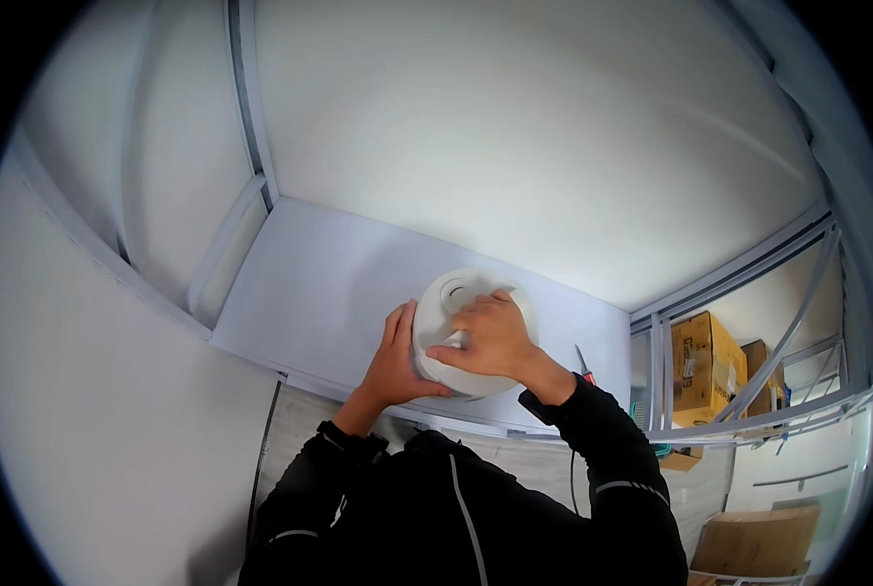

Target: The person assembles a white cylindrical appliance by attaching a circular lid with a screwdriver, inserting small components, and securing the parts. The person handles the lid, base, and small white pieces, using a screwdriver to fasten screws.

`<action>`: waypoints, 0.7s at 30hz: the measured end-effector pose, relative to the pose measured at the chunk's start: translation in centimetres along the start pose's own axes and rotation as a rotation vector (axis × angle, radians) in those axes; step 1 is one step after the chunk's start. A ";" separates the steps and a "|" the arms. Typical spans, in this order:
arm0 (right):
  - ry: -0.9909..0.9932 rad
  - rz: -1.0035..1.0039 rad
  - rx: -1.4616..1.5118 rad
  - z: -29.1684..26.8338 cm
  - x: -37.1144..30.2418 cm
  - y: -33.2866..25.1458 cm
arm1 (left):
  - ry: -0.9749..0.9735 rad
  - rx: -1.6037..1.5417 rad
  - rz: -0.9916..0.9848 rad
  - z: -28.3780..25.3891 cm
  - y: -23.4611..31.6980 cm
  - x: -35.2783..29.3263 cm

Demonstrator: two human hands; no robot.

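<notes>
The white disc (436, 320) is at the frame's centre, round face upward; its long axis cannot be told. The left hand (394, 359), spread wide, clasps its left edge; the right hand (495, 335) curls over its face, grip hidden.

1. Two hands showed near the middle of the frame: one left hand (393, 366) and one right hand (495, 332).
2. Two black sleeves (627, 479) rose from the lower edge.
3. One round white object (431, 317) was at the center.
4. One worktop (310, 273) crossed the middle.
5. One red-handled tool (589, 378) lay right of center.
6. At least four cardboard boxes (707, 366) stood at the right and lower right.
7. One dark cable (572, 483) hung below center.
</notes>
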State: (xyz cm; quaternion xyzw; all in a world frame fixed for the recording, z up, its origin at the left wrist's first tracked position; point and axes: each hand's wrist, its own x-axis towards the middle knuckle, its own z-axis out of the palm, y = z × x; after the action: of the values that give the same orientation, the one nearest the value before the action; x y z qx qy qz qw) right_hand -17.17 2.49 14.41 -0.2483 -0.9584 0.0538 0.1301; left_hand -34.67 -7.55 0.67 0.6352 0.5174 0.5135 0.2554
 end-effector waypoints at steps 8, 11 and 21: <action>0.000 -0.033 0.084 0.4 -0.2 1.1 | 0.019 0.035 0.035 -0.1 0.4 0.2; -0.095 -0.006 0.085 -0.4 0.3 1.1 | 0.000 0.020 -0.020 -0.2 0.6 0.4; -0.110 0.007 0.128 -0.5 0.5 1.7 | -0.013 0.066 -0.026 -0.2 0.2 0.6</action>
State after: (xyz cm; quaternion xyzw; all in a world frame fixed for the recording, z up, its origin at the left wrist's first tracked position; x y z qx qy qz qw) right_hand -16.63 4.27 14.73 -0.2393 -0.9579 0.1287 0.0925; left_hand -34.87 -7.13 1.12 0.6399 0.5407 0.4884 0.2443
